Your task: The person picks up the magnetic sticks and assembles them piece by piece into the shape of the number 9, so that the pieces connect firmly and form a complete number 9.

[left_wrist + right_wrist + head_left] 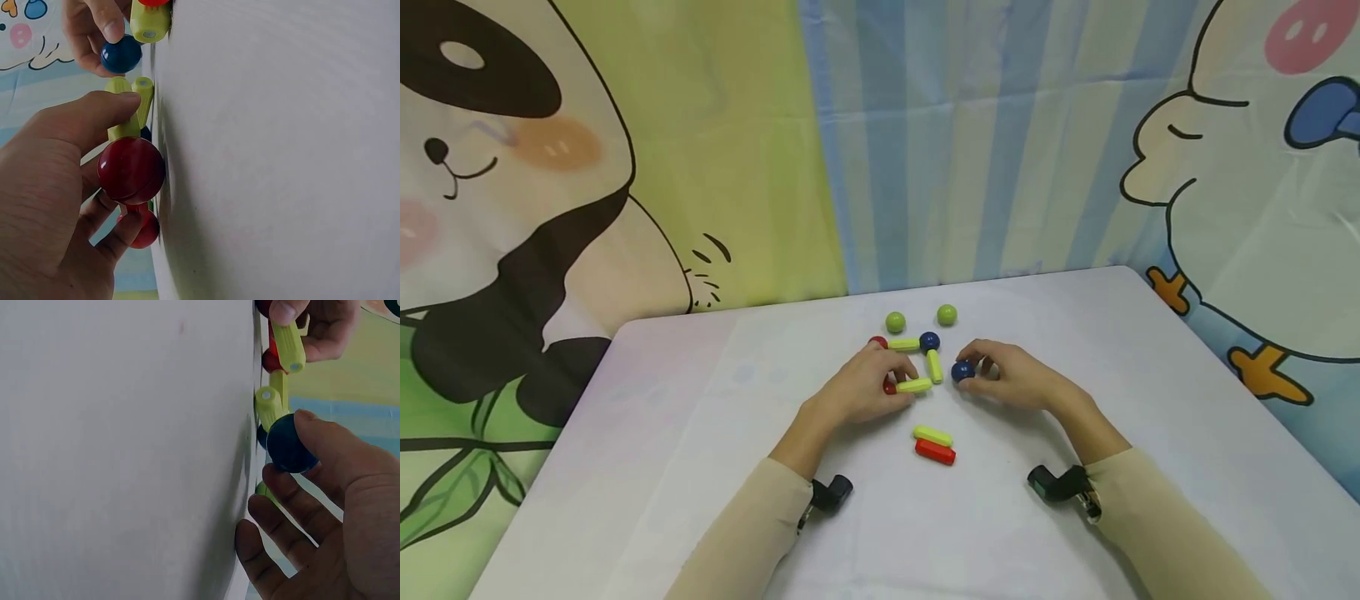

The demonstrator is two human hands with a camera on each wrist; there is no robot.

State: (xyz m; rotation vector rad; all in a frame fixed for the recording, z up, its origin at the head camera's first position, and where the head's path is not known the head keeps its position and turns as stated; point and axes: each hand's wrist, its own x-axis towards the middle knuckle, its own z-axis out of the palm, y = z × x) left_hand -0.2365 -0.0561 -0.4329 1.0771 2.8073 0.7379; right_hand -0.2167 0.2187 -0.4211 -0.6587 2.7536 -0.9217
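Observation:
My left hand [871,382] grips a yellow-green rod [915,386] with a red ball [131,172] on its end, thumb along the rod. Behind it, a second red ball [878,341], a yellow-green rod [903,344] and a blue ball [929,342] form a line. From that blue ball another yellow-green rod [934,367] points toward me. In the right wrist view a red rod [272,339] shows between the red balls; the left hand hides it from the head view. My right hand [1017,377] pinches a loose blue ball [962,372] between thumb and fingers, just right of the near-pointing rod.
Two green balls [895,322] stand behind the joined pieces. Nearer to me, a loose yellow-green rod [933,435] lies against a red rod [936,452] on the white table [700,467]. A printed curtain [925,150] hangs behind the far edge.

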